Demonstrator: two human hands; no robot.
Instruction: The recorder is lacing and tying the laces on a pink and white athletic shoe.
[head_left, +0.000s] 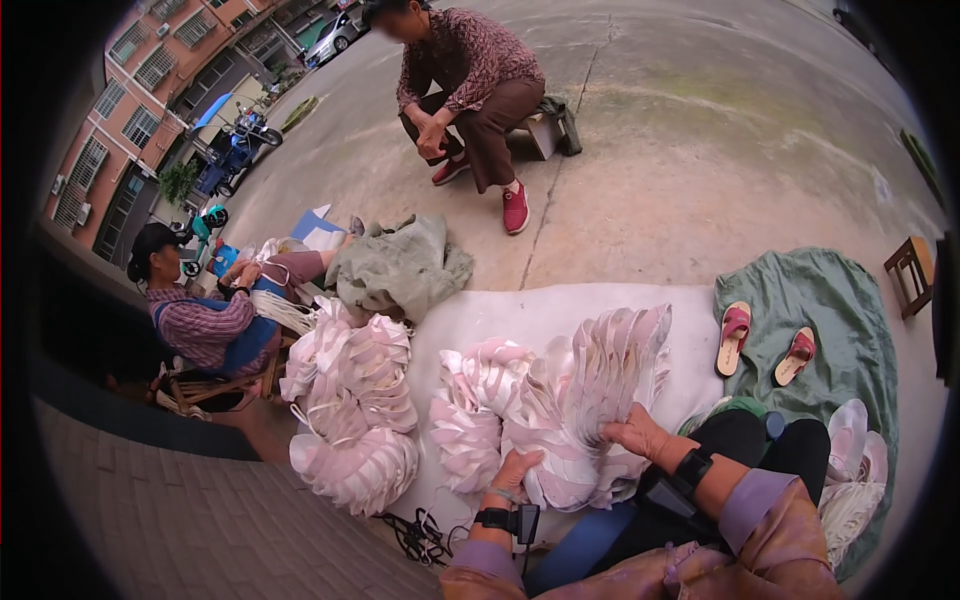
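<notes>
Pink-white stacked pieces (pixel 560 420) under both hands: left hand (pixel 517 470), right hand (pixel 634 432).

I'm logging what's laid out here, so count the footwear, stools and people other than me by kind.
Loose sandals on the green cloth: 2
Red shoes worn by the seated person: 2
Wooden stool: 1
Other people: 2
Total: 7

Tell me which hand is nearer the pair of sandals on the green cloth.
Right. The right hand rests on the pale bundle, closer to the sandals; the left hand is farther left.
</notes>
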